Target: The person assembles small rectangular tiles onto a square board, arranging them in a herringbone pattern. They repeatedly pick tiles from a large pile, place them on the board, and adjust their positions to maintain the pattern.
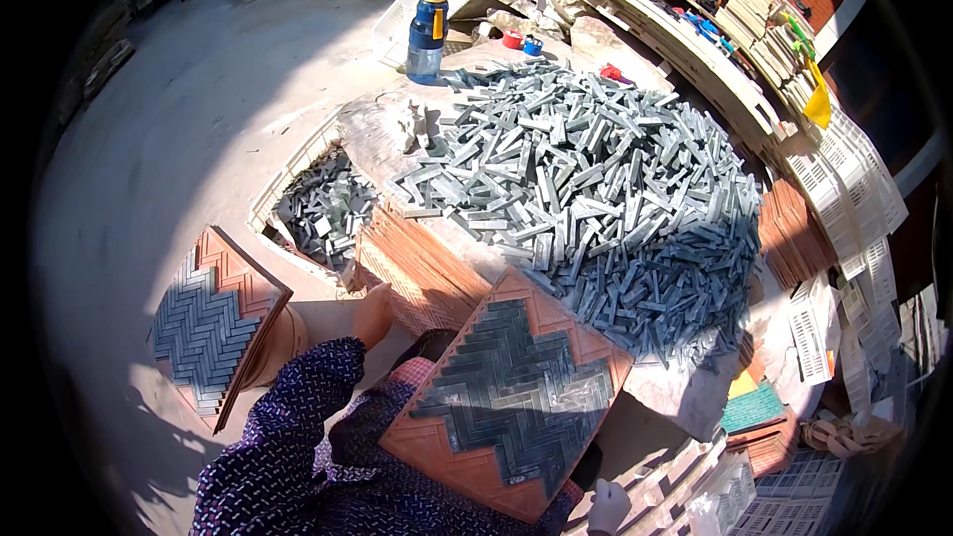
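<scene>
My left hand (373, 316) is at the near left edge of a stack of orange ribbed trays (422, 273), its fingers closed at the edge. Across my lap lies a tilted orange tray (427, 447), partly filled with dark grey-green strip tiles (516, 387) in a zigzag herringbone pattern. Low in the picture, right of this tray, is my right hand (609, 506), pale as if gloved. It appears apart from the tray; its fingers are too unclear to read. Beyond the tray spreads a big heap of loose grey strip tiles (596, 189).
Left of me, more tile-filled trays (208, 328) rest on a round support. A white crate (263, 213) holds dark tile pieces. A blue bottle (427, 40) stands behind the heap. Orange trays (794, 233) and white perforated panels (854, 189) are stacked at the right.
</scene>
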### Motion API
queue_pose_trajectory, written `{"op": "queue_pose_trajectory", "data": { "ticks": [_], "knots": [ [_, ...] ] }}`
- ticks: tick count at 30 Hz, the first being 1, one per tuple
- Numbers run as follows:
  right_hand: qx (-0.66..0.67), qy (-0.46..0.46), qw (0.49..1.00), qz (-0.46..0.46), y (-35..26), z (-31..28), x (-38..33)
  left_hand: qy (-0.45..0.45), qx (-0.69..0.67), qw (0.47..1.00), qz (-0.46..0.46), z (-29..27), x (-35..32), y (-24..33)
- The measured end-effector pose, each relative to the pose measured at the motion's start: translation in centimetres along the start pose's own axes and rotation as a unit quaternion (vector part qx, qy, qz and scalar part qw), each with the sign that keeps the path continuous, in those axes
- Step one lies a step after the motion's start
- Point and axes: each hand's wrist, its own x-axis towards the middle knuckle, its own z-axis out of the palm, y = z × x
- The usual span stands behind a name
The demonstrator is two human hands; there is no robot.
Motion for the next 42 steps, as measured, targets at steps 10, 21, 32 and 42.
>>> {"op": "queue_pose_trajectory", "data": {
  "ticks": [10, 21, 32, 42],
  "knots": [
    [-0.059, -0.011, 0.997, 0.057, 1.6, -0.4, -1.4, 0.041, 0.315, 0.928, 0.195, 6.8, 1.5, -0.2],
    [-0.065, -0.112, 0.991, -0.025, -0.4, -0.1, -0.4, -0.011, 0.435, 0.856, 0.279, 4.4, 4.4, 0.0],
    [-0.124, -0.061, 0.973, -0.185, 6.5, -1.2, -1.5, -0.132, 0.338, 0.850, 0.383, 3.7, 7.2, -1.6],
    [-0.066, -0.057, 0.991, -0.102, 1.9, -1.9, 0.3, -0.110, 0.394, 0.786, 0.464, -3.1, 8.2, 1.8]
  ]
}}
